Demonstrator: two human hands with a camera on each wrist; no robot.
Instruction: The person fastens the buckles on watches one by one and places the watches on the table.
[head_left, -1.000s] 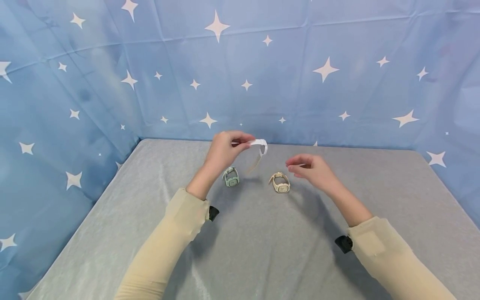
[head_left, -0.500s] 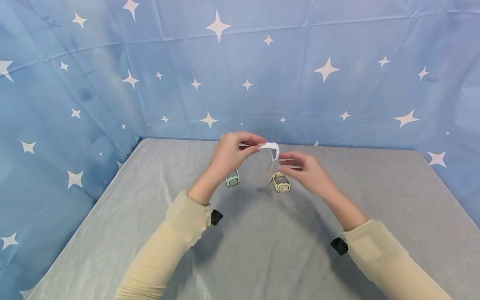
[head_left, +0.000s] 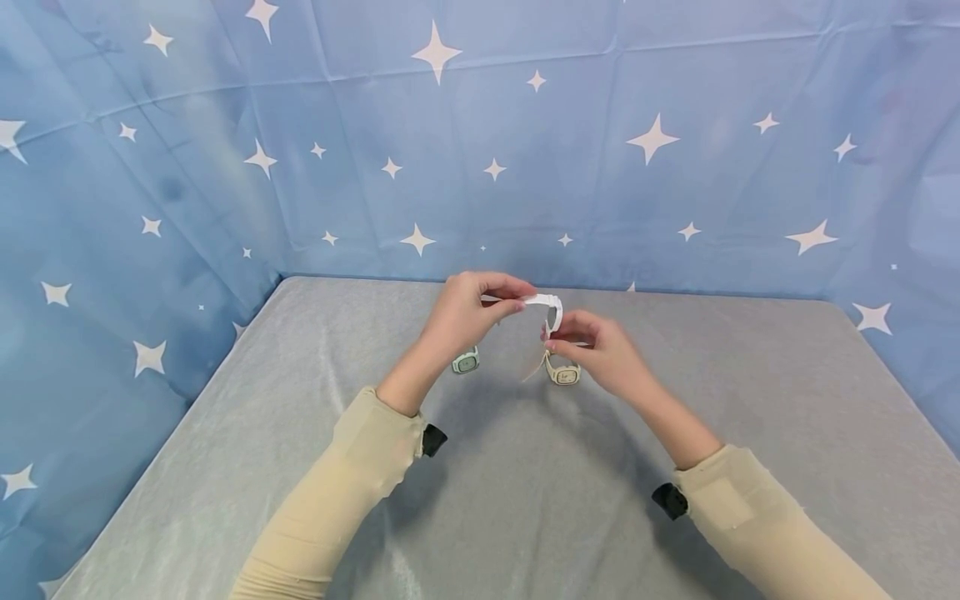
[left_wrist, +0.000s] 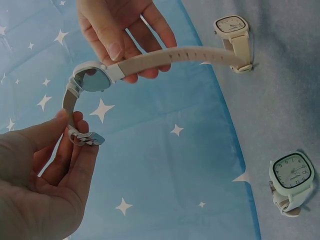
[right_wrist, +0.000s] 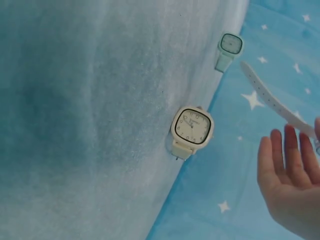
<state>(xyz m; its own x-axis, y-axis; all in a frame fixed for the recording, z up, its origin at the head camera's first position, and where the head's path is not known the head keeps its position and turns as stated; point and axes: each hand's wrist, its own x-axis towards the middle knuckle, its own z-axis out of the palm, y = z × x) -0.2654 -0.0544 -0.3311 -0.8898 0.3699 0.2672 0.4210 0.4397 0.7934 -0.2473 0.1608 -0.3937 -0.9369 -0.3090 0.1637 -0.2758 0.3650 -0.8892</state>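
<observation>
Above the table, a white wristwatch (head_left: 555, 317) hangs with its strap unfastened. My left hand (head_left: 468, 312) pinches the buckle end of its strap between thumb and fingers. My right hand (head_left: 603, 354) holds the other strap half close to the case; in the left wrist view its thumb lies over the strap (left_wrist: 145, 61) and its fingers beneath. The strap's free tip extends past these fingers. A beige wristwatch (head_left: 566, 376) rests on the table below the right hand, which partly covers it in the head view. The left hand partly hides a green wristwatch (head_left: 466, 362), also on the table.
Grey velvety cloth (head_left: 525, 500) covers the table. A blue curtain (head_left: 555, 150) with white stars hangs behind the table and along its left side. The two resting watches stand on the cloth with their straps fastened in loops.
My left hand has moved right with the white wristwatch and lowered slightly. My right hand has come left from above the beige wristwatch and taken hold of the white watch's strap.
</observation>
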